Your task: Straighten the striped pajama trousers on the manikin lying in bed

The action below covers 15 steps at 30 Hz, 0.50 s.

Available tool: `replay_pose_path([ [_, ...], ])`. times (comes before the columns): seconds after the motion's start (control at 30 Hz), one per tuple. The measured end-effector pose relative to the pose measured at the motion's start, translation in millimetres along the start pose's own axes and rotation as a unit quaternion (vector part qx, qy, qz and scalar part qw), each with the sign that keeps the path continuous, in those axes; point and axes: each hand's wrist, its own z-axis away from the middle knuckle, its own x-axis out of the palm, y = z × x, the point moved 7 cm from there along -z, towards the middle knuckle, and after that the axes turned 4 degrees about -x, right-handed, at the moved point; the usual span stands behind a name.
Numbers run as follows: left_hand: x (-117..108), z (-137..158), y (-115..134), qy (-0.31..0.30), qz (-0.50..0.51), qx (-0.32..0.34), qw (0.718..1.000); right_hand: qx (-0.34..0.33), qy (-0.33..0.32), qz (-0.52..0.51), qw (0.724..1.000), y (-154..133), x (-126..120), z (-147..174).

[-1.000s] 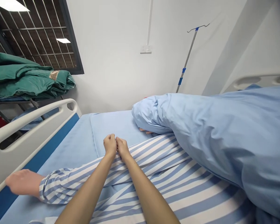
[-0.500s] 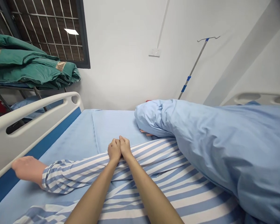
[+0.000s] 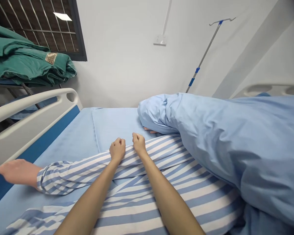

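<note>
Both my hands are closed into fists over the far leg of striped blue-and-white trousers (image 3: 88, 169). My left hand (image 3: 117, 149) is at the upper edge of the leg, fingers curled, with no object showing in it. A short gap to the right is my right hand (image 3: 138, 143), also a fist with nothing visible in it. Whether the fists press on the cloth or hover just over it, I cannot tell. A bare foot (image 3: 19, 171) sticks out of the trouser cuff at the left. The second striped leg (image 3: 127, 215) lies nearer, beneath my forearms.
A light blue quilt (image 3: 215, 137) is bunched over the right side, with fingertips (image 3: 150, 130) showing under its edge. The bed's end board (image 3: 36, 124) stands at left. Behind are green bedding (image 3: 31, 62), a drip pole (image 3: 205, 52) and a wall socket (image 3: 160, 40).
My fists, side by side and touching before, have moved apart, the left one to the left and the right one to the right. The view has tilted slightly down.
</note>
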Motion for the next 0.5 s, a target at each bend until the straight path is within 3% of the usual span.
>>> replay_pose_path([
  [0.3,-3,4,11,0.009,-0.038,0.010,0.999,-0.003,-0.006,-0.041,0.999,-1,-1,-3],
  [0.5,-5,-8,66,0.014,0.080,0.042,0.996,0.016,0.010,-0.110,0.994,1,-6,-7],
])
